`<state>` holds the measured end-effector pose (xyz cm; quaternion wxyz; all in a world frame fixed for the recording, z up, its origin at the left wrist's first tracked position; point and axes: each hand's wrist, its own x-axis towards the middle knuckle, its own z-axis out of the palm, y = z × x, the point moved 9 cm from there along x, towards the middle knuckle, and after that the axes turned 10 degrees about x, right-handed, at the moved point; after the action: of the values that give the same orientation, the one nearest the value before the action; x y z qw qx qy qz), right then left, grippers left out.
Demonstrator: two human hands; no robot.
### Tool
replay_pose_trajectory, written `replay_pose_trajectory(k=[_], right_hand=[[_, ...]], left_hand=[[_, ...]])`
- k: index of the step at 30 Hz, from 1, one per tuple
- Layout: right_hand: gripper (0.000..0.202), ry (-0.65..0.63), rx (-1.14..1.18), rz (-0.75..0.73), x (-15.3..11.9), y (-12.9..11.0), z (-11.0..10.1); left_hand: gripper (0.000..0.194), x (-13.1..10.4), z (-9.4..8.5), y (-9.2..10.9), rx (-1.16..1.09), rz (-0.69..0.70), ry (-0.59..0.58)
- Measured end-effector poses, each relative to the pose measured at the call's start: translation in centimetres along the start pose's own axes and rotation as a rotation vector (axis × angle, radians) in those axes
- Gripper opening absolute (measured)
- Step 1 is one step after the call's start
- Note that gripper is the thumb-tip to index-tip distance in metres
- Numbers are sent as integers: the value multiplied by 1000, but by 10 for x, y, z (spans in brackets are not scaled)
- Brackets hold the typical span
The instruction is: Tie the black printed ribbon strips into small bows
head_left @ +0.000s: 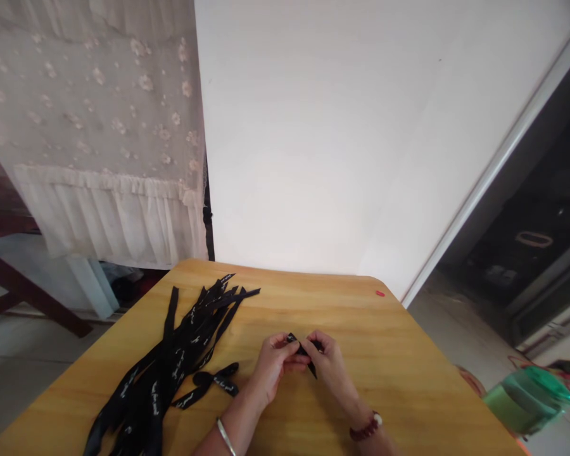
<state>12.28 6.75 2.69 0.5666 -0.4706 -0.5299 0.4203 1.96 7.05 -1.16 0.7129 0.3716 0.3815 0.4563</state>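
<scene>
Both hands meet over the middle of the wooden table (389,392), pinching one short black ribbon (312,368). My left hand (276,364) has thumb and fingers closed on its left part, and a silver bangle is on that wrist. On the other side my right hand (326,361) grips the ribbon near its middle, with a dark red bead bracelet on the wrist. The ribbon's folds are partly hidden by the fingers. A black ribbon bow (213,379) with white lettering lies left of my left hand, beside a long pile of black printed ribbons (171,367).
A small red object (380,293) lies near the table's far right corner. Behind the table stands a white wall panel (313,139), with a lace curtain (109,126) to its left. A green translucent container (527,399) is on the floor at the right.
</scene>
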Motion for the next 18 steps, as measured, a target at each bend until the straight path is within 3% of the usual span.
replay_pose_trajectory(k=[7,18], right_hand=[[30,-19,-11,6,0,-3,2],[20,-32,-7,6,-1,2,2]], left_hand=[[23,1,-14,0,-28,4,131],[18,5,-8,2,-40,43,44]])
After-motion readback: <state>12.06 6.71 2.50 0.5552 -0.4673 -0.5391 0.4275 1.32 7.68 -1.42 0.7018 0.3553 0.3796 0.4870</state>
